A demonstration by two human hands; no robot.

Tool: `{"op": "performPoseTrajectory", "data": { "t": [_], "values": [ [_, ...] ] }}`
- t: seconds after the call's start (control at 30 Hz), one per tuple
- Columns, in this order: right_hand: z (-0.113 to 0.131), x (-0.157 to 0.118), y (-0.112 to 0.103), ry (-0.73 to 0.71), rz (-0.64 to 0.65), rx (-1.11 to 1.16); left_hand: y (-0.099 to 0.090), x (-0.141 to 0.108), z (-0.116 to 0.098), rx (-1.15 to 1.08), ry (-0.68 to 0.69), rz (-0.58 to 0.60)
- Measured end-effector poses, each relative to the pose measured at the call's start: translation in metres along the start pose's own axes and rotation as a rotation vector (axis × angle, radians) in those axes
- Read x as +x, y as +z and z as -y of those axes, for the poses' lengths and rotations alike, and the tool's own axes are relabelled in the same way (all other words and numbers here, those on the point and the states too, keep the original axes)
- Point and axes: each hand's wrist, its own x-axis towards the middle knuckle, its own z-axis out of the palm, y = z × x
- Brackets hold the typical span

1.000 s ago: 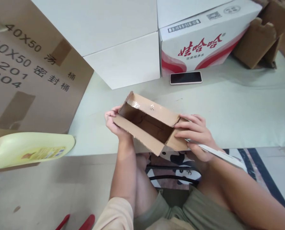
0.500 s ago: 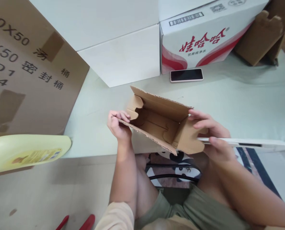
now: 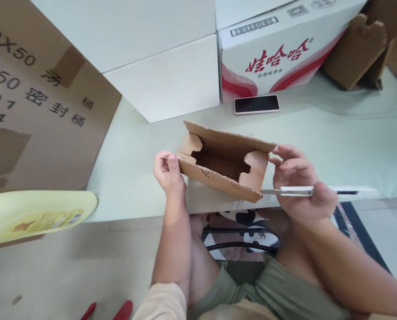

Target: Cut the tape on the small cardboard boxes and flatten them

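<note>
A small brown cardboard box [image 3: 218,184] with its top open sits near the table's front edge. Both its end flaps are folded inward, and the two long flaps stand up. My left hand [image 3: 170,171] pinches the left corner of the near flap, thumb on top. In my right hand [image 3: 301,186] is a white utility knife [image 3: 294,191], held between thumb and palm with its metal blade out. The blade's tip points left at the near right corner of the box. The fingertips of that hand are beside the far right corner; whether they touch it I cannot tell.
Behind the box, a phone [image 3: 256,104] lies on the pale green tablecloth [image 3: 334,146] before a white and red carton [image 3: 271,66]. White boxes [image 3: 171,89] stand beside it. A large brown carton [image 3: 41,146] and a yellow bottle [image 3: 41,215] are at left, folded cardboard [image 3: 354,53] at back right.
The right end flap has folded inward, and my right hand has let go of it. The knife has shifted left, its blade now showing. The near flap has tipped more upright.
</note>
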Motion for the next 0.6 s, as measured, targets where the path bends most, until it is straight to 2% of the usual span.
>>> {"op": "performPoseTrajectory", "data": {
  "t": [0.1, 0.17, 0.23, 0.3, 0.4, 0.47, 0.53, 0.6],
  "values": [
    [-0.006, -0.002, 0.003, -0.01, 0.073, 0.036, 0.0, -0.001, 0.004, 0.083, 0.015, 0.0],
    [-0.008, -0.001, 0.003, -0.016, 0.162, 0.092, -0.002, 0.0, 0.006, 0.131, 0.068, 0.008],
    [-0.009, 0.001, 0.004, -0.015, 0.193, 0.115, -0.004, 0.002, 0.004, 0.177, 0.144, 0.058],
    [-0.008, 0.003, 0.004, 0.019, 0.186, 0.107, -0.008, 0.006, 0.0, 0.258, 0.216, 0.199],
    [-0.007, 0.007, 0.001, 0.106, 0.163, 0.093, -0.013, 0.013, -0.008, 0.38, 0.251, 0.486],
    [-0.011, 0.01, -0.006, 0.163, 0.126, 0.125, -0.017, 0.017, -0.01, 0.411, 0.223, 0.58],
    [-0.019, 0.012, -0.016, 0.198, 0.059, 0.171, -0.024, 0.02, -0.008, 0.421, 0.178, 0.553],
    [-0.03, 0.013, -0.023, 0.239, 0.004, 0.176, -0.033, 0.022, 0.0, 0.405, 0.128, 0.446]
  ]
}}
